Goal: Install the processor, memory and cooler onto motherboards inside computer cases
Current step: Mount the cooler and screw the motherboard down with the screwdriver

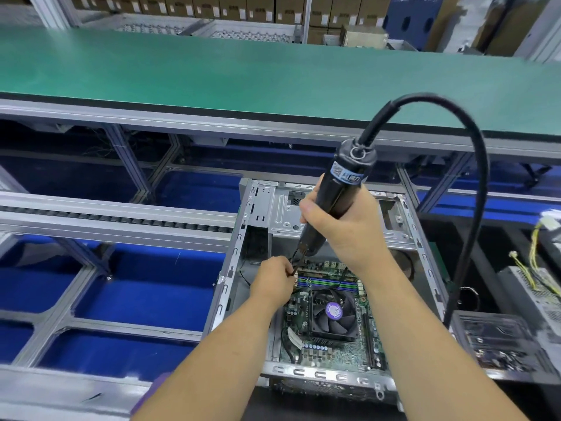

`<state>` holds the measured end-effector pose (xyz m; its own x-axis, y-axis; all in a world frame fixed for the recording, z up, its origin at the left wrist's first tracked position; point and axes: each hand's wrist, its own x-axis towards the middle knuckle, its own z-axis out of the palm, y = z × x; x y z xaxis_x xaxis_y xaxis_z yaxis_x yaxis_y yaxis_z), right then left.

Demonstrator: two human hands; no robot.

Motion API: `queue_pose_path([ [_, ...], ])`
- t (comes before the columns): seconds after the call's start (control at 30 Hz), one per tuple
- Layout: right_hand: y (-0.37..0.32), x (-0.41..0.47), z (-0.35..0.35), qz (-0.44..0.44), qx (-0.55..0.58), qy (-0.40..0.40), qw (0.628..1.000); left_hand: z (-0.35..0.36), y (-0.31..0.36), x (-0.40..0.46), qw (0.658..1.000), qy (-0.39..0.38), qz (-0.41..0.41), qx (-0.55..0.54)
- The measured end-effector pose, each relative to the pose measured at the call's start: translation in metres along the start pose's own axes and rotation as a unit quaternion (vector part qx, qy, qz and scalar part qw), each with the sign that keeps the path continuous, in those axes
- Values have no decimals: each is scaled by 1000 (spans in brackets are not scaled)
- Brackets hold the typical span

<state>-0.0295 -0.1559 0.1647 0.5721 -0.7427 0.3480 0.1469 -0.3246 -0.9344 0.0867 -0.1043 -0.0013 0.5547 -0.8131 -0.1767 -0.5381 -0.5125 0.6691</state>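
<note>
Bare grey metal case (329,373), glossy black plastic screwdriver (340,189), matt green bench top (212,74).

We see an evenly bright indoor scene with soft, diffuse light and only faint shadows. The green worktop (212,71) shows a mild sheen. Straight rails bow toward the edges from wide-angle distortion. Corners and far cardboard boxes (243,7) look soft and smeared.

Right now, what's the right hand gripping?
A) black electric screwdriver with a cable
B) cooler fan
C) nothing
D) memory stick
A: the right hand is wrapped round the black electric screwdriver, its cable arcing off the top and its tip pointing down into the case near the cooler, while the left hand pinches thin wires at the tip.
</note>
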Motion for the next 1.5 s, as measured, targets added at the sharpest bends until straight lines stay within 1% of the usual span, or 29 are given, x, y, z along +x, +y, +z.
queue_pose_path([
  [0.27, 4, 1, 2, 23, 4, 3, 1000, 3, -2, 1, 999, -5, -33, -26],
  [0.43, 7, 3, 3, 25, 5, 0, 1000, 1, 1, -1, 999, -19, -24, -11],
  [0.63, 14, 3, 2, 43, 1, 10, 999, 0, 1, -3, 999, -30, -16, -16],
  [0.7, 16, 3, 2, 48, -4, 18, 999, -2, 1, -4, 998, -36, -38, -21],
  [0.8, 18, 1, 1, 47, -9, 24, 999, -7, -3, -5, 992, -53, -115, -12],
  [0.83, 19, 1, 1, 46, -11, 25, 999, -9, -4, -6, 988, -71, -140, 1],
  [0.9, 20, 2, 2, 47, -13, 29, 998, -11, -5, -9, 980, -114, -161, 35],
  [0.97, 20, 2, 2, 50, -11, 31, 998, -12, -5, -11, 970, -169, -160, 75],
  [1.03, 20, 2, 2, 46, -12, 29, 998, -10, -5, -13, 965, -196, -149, 87],
  [1.23, 20, 0, 2, 44, -14, 34, 998, -7, -7, -14, 974, -169, -126, 80],
  [1.33, 20, 0, 4, 51, -11, 36, 998, -9, -4, -16, 974, -171, -118, 89],
  [1.4, 21, 0, 4, 58, -10, 37, 998, -11, -3, -17, 971, -183, -108, 108],
  [1.5, 23, 0, 4, 68, -6, 42, 997, -16, 1, -20, 963, -195, -78, 171],
])
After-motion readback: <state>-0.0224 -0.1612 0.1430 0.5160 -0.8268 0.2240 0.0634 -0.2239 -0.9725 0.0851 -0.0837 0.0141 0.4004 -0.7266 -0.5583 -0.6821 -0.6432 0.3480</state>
